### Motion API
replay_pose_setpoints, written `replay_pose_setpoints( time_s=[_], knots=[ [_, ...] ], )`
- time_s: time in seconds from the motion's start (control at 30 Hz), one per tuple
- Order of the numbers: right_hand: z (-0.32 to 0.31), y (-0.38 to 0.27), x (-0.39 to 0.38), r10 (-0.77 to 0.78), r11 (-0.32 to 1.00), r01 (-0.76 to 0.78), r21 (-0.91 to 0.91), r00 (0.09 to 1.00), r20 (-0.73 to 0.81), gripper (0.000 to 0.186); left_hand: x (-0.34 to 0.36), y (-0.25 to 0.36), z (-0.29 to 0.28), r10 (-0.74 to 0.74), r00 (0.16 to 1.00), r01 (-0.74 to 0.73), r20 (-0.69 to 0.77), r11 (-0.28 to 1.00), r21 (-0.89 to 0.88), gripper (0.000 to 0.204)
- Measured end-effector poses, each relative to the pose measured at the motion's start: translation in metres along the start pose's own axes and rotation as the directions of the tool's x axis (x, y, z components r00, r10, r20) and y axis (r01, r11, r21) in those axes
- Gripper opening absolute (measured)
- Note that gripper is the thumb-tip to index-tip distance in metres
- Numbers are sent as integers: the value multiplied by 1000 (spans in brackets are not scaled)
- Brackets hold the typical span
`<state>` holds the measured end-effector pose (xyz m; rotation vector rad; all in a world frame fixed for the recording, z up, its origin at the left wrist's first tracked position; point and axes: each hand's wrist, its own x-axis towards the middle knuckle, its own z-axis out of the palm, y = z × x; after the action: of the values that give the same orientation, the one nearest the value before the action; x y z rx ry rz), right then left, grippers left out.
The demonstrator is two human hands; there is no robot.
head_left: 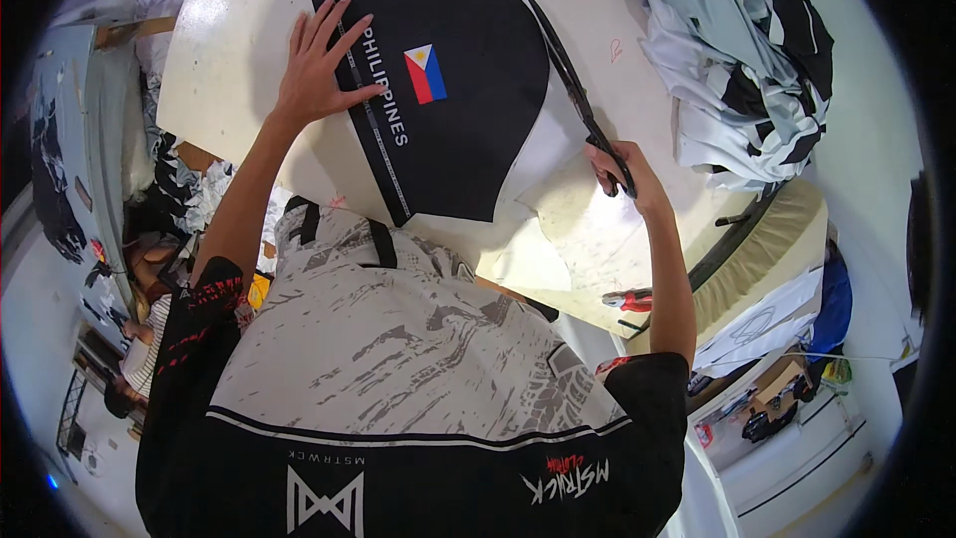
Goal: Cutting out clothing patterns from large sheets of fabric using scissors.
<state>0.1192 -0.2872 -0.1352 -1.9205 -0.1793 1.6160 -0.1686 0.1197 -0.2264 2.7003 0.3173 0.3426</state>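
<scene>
A black fabric panel [478, 139] with a curved right edge lies on the pale table, printed with white lettering and a small blue, red and white flag. My left hand [324, 70] rests flat near its left edge, fingers spread over the patterned strip there. My right hand [622, 171] grips a large pair of black scissors [568, 75] by the handles. The long blades point away from me along the panel's curved right edge. Whether fabric sits between the blades I cannot tell.
White paper or cloth lies under the panel on the table [224, 30]. Grey, white and black fabric pieces [742, 70] are heaped at the right. A red-handled tool [629, 300] lies by my right forearm. Another person [139, 359] is at the far left, near fabric scraps [209, 194].
</scene>
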Motion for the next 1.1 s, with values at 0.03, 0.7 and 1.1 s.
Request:
replay_pose_setpoints(
  time_s=[0.03, 0.7, 1.1],
  knots=[
    [-1, -3, 1, 11, 1000, -11, 9, 1000, -2, 45, -1, 1, -1, -5, 1000, 5, 5, 1000, -2, 97],
    [-31, -63, 28, 51, 973, -20, -230, 990, 132, 44, 1, -14, -15, -26, 999, 26, 25, 999, -31, 99],
    [-48, -86, 52, 40, 975, 5, -222, 979, 200, 43, 3, -20, -28, -42, 997, 42, 61, 999, -2, 99]
  ],
)
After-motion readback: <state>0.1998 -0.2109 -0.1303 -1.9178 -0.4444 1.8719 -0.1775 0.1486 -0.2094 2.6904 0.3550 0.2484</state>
